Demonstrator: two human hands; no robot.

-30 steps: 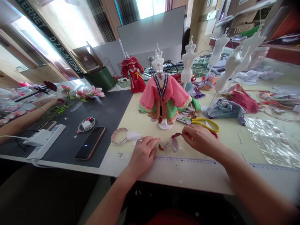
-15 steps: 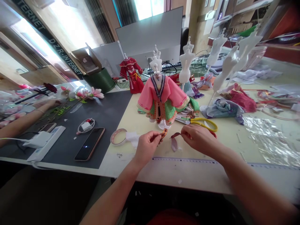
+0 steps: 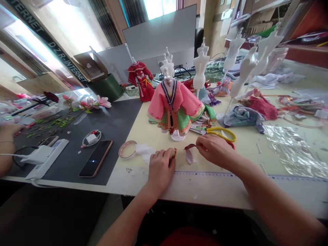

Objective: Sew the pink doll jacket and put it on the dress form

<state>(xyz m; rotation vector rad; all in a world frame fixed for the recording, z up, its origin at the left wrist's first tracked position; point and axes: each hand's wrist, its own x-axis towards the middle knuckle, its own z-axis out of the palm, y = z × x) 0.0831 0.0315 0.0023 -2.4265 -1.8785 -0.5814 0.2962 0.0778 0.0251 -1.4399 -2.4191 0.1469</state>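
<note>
My left hand (image 3: 161, 169) rests near the table's front edge, closed around a small patterned strip of fabric (image 3: 173, 155) in orange and dark colours. To its right, my right hand (image 3: 208, 147) pinches one end of a thin dark red strip (image 3: 190, 147). A pale fabric scrap (image 3: 189, 157) lies just under that strip's free end. Beyond both hands, a doll-size robe in pink and green (image 3: 176, 102) hangs on a small white dress form. Scissors with yellow handles (image 3: 222, 132) lie behind my right hand, and something red shows partly beneath it.
A tape roll (image 3: 128, 149), a phone (image 3: 96, 159) and a power strip (image 3: 48, 159) lie to the left. A long ruler (image 3: 215, 175) runs along the front edge. Bare white dress forms (image 3: 201, 66) and crumpled cloth (image 3: 242, 116) stand right. A co-worker's arm (image 3: 6, 150) is at far left.
My left hand has turned palm down and come lower, bringing the patterned strip nearer the front edge. My right hand still pinches the red strip. The co-worker's arm has drawn back left.
</note>
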